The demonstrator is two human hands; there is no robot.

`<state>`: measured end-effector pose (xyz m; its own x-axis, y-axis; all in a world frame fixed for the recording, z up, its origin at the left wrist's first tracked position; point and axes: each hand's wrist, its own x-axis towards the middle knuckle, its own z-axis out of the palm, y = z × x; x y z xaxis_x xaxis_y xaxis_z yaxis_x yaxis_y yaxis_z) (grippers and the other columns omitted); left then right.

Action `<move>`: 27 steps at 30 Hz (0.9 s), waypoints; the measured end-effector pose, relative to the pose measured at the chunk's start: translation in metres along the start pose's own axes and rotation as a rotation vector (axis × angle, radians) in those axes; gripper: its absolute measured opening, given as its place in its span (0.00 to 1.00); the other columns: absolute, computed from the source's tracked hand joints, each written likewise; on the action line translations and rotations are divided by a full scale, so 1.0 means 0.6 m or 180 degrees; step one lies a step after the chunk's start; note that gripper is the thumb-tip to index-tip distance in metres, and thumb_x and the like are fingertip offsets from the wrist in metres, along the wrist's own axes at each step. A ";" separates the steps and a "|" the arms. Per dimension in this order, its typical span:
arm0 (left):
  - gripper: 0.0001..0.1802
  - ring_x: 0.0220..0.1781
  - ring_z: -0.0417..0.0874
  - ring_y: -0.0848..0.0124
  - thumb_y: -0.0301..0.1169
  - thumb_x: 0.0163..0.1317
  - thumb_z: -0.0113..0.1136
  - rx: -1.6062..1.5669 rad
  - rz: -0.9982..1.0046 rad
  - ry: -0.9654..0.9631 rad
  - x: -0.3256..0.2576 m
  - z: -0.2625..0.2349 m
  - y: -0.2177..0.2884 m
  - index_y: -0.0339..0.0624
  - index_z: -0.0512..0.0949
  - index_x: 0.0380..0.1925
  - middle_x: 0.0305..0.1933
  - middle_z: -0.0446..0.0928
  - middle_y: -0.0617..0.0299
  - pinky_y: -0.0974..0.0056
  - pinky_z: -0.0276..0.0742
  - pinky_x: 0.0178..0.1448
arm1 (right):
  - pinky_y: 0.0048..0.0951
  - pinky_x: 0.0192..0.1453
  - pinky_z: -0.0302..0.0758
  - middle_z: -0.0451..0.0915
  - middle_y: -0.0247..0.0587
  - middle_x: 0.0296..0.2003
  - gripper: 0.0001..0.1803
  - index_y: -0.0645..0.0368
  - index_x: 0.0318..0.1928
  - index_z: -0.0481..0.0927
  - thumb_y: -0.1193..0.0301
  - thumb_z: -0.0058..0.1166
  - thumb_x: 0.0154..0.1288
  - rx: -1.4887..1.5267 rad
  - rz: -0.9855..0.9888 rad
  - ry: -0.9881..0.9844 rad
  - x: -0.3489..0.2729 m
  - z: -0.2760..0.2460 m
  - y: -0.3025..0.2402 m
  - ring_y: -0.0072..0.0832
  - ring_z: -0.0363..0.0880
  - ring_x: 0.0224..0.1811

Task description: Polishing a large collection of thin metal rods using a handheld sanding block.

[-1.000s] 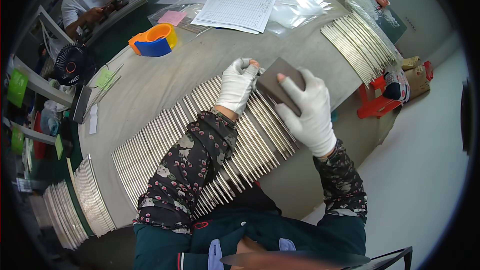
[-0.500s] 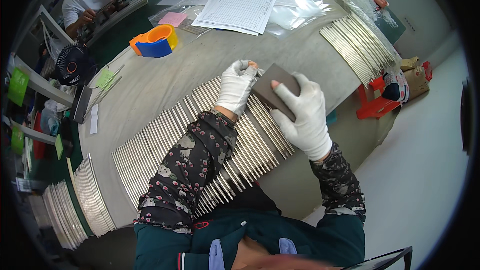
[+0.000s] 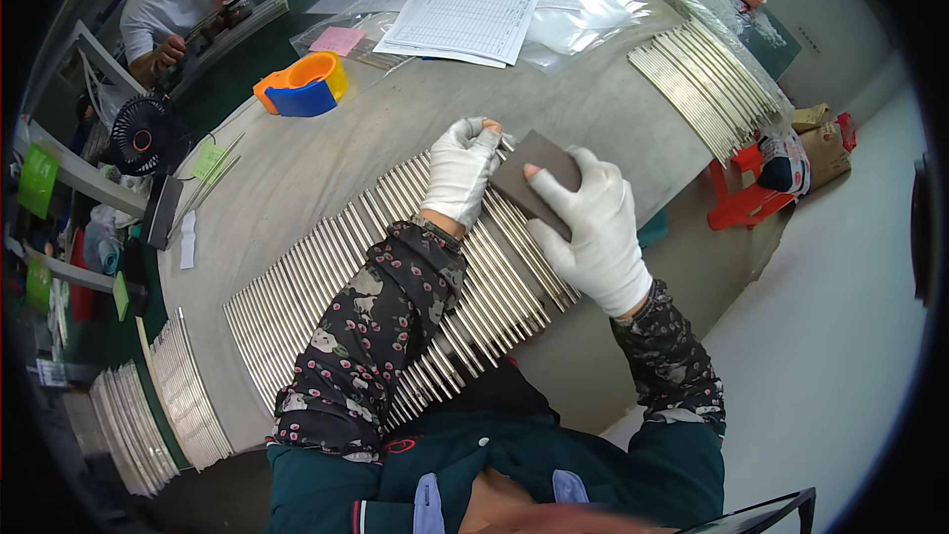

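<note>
My right hand (image 3: 595, 227), in a white glove with a bare thumb tip, grips a flat grey-brown block (image 3: 535, 176). My left hand (image 3: 459, 173), gloved the same way, is closed in a pinch beside the block's upper left edge. A small shiny end, seemingly of a metal rod (image 3: 506, 142), shows at its fingertips; the rest is hidden by the block and hand. Under both hands and my left forearm lies a long row of slim silvery metal rods (image 3: 306, 292), side by side on the grey table (image 3: 287, 178).
More rods lie at the far right (image 3: 704, 89) and lower left (image 3: 188, 391). An orange and blue tape dispenser (image 3: 304, 86), printed sheets (image 3: 463, 15) and plastic bags (image 3: 583, 30) are at the back. At left stand a small black fan (image 3: 143, 133) and a co-worker (image 3: 173, 5) beyond.
The block and my right hand have shifted slightly left and down. My left hand keeps its pinch almost in place. The whole view has moved a little.
</note>
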<state>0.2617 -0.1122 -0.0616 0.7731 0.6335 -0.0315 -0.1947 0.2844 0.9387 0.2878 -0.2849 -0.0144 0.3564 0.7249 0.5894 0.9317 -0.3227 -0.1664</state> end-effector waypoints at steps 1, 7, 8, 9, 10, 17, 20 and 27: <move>0.12 0.17 0.64 0.83 0.33 0.67 0.57 -0.0029 -0.0048 -0.0113 -0.002 -0.002 0.005 0.34 0.73 0.42 0.34 0.81 0.57 0.77 0.60 0.20 | 0.44 0.49 0.69 0.71 0.58 0.48 0.25 0.49 0.51 0.79 0.64 0.62 0.49 -0.0218 0.0378 0.0160 0.002 0.011 0.025 0.48 0.71 0.45; 0.13 0.17 0.65 0.84 0.33 0.68 0.56 0.0045 -0.0108 -0.0059 -0.001 0.001 0.008 0.33 0.72 0.44 0.32 0.81 0.57 0.78 0.61 0.21 | 0.44 0.49 0.70 0.71 0.58 0.49 0.26 0.49 0.52 0.78 0.65 0.62 0.48 -0.0002 0.0064 -0.0015 0.000 -0.004 0.002 0.49 0.72 0.45; 0.13 0.17 0.65 0.84 0.33 0.68 0.56 0.0047 -0.0132 -0.0065 -0.005 0.000 0.006 0.33 0.72 0.44 0.32 0.81 0.57 0.78 0.61 0.21 | 0.44 0.49 0.70 0.71 0.59 0.49 0.25 0.51 0.51 0.79 0.65 0.62 0.49 -0.0115 0.0421 0.0130 -0.002 0.009 0.027 0.49 0.72 0.45; 0.13 0.18 0.66 0.84 0.32 0.68 0.56 0.0023 -0.0120 -0.0131 -0.005 -0.001 0.008 0.33 0.72 0.44 0.32 0.81 0.58 0.78 0.62 0.22 | 0.44 0.49 0.70 0.71 0.59 0.49 0.25 0.52 0.51 0.79 0.65 0.62 0.49 -0.0443 0.0768 0.0000 0.002 0.003 0.049 0.49 0.72 0.45; 0.12 0.18 0.66 0.84 0.32 0.68 0.56 -0.0001 -0.0108 -0.0197 -0.005 0.000 0.011 0.34 0.73 0.43 0.32 0.81 0.58 0.78 0.62 0.23 | 0.44 0.49 0.70 0.71 0.59 0.49 0.25 0.52 0.51 0.79 0.65 0.62 0.49 -0.0772 0.1116 -0.0128 0.006 -0.003 0.061 0.49 0.72 0.45; 0.11 0.19 0.67 0.83 0.30 0.68 0.55 0.0003 -0.0156 -0.0099 -0.009 0.000 0.014 0.32 0.72 0.44 0.31 0.81 0.57 0.78 0.63 0.22 | 0.43 0.51 0.69 0.71 0.58 0.50 0.25 0.49 0.52 0.78 0.65 0.62 0.50 -0.0595 0.0981 -0.0170 0.002 -0.010 0.051 0.48 0.71 0.46; 0.11 0.19 0.67 0.82 0.30 0.68 0.55 0.0016 -0.0173 -0.0132 -0.007 -0.001 0.010 0.32 0.72 0.43 0.31 0.81 0.57 0.78 0.64 0.22 | 0.43 0.48 0.71 0.73 0.59 0.47 0.25 0.51 0.51 0.80 0.66 0.62 0.49 0.0073 0.0035 0.0225 0.003 -0.019 0.010 0.48 0.73 0.43; 0.13 0.17 0.66 0.83 0.32 0.68 0.55 0.0018 -0.0198 -0.0144 -0.003 0.000 0.009 0.32 0.70 0.45 0.32 0.81 0.56 0.78 0.61 0.21 | 0.44 0.49 0.71 0.72 0.59 0.49 0.24 0.52 0.50 0.80 0.66 0.63 0.48 -0.0111 0.0189 0.0174 0.002 -0.018 0.015 0.48 0.73 0.43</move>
<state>0.2596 -0.1118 -0.0566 0.8102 0.5815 -0.0743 -0.1423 0.3179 0.9374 0.2960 -0.2938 -0.0068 0.4057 0.6698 0.6218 0.9057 -0.3858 -0.1754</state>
